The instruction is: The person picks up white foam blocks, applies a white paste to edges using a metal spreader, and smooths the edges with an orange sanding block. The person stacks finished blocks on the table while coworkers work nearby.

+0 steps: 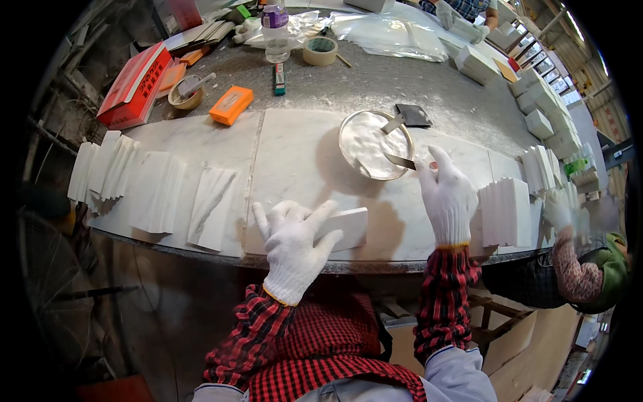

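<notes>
My right hand (447, 201), in a white knit glove, is closed around the handle end of a putty knife (400, 161). The knife's metal blade reaches into a round metal-rimmed bowl (341, 144) of white paste (372, 137). A second metal blade (394, 124) leans in the same bowl, near its far rim. My left hand (295, 241), gloved alike, lies with its fingers spread over the left end of a white stone tile (350, 230). The tile's right part shows beyond the thumb and index finger; the palm hides its left part.
Stacked white tiles (155, 194) stand left, beside a single veined tile (211, 208). Another stack (504, 213) stands right, near a co-worker's sleeve (577, 271). Farther back are an orange box (232, 105), a red box (136, 84), a tape roll (320, 51) and a bottle (275, 33).
</notes>
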Available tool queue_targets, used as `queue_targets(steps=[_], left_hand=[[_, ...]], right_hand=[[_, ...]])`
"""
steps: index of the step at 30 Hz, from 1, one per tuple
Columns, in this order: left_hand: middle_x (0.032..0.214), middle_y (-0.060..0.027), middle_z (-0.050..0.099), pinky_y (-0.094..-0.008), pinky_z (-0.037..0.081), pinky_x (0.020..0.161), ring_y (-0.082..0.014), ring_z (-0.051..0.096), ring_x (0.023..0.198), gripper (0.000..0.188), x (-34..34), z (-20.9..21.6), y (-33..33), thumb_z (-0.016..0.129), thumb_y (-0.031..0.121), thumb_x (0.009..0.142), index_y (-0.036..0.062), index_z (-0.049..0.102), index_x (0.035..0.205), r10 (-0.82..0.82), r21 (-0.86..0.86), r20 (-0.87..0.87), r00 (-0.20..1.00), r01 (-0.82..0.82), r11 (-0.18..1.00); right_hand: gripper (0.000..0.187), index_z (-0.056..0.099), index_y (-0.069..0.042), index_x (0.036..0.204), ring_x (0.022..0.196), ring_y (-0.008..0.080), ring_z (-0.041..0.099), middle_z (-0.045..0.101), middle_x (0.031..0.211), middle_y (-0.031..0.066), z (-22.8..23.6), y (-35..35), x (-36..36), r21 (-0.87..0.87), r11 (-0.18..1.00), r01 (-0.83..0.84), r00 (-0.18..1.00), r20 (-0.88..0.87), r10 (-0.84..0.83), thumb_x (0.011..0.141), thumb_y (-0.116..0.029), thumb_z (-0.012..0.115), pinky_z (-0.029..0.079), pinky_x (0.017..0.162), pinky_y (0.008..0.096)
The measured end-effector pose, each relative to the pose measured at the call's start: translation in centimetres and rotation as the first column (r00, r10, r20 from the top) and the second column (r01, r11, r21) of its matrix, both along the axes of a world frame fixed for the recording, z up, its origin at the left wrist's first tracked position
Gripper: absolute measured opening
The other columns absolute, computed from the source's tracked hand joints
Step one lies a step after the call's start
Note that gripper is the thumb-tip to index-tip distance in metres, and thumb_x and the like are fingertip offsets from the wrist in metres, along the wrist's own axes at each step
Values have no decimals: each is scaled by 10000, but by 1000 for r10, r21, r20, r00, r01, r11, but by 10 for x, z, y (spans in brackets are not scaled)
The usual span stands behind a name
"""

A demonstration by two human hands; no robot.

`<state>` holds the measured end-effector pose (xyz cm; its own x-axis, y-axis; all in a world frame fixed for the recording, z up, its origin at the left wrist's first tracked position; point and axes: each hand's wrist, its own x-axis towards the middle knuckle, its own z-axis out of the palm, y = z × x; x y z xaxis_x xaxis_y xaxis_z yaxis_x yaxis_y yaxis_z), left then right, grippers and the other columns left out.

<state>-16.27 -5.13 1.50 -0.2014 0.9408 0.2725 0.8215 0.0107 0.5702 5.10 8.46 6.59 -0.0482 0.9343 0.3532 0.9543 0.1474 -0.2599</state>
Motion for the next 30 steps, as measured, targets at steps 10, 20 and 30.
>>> queue_targets(steps=[10,20,30], left_hand=[[859,-27,672,-688,172,1231,-260,636,1012,290,-7,-8,28,868,337,747,197,802,992,-174,-54,-5,985,174,983],[958,-110,728,-418,557,816,-307,699,888,385,-32,-9,55,820,306,812,165,795,1169,-408,-191,171,897,436,879],[963,-136,699,-372,532,848,-280,680,942,380,-46,19,73,812,305,798,169,823,1152,-354,-478,427,832,540,692]], right_hand=[[409,713,-45,1277,760,161,694,757,931,115,-35,-7,-47,85,903,-420,860,-280,427,923,-227,807,557,706,310],[234,703,9,1199,685,75,659,744,874,72,-22,-11,-11,-247,944,-218,530,-842,-98,1014,-130,675,466,574,204],[220,702,0,1191,632,74,615,711,808,68,-37,-11,-19,-313,919,-241,410,-891,-196,1018,-125,650,446,543,211]])
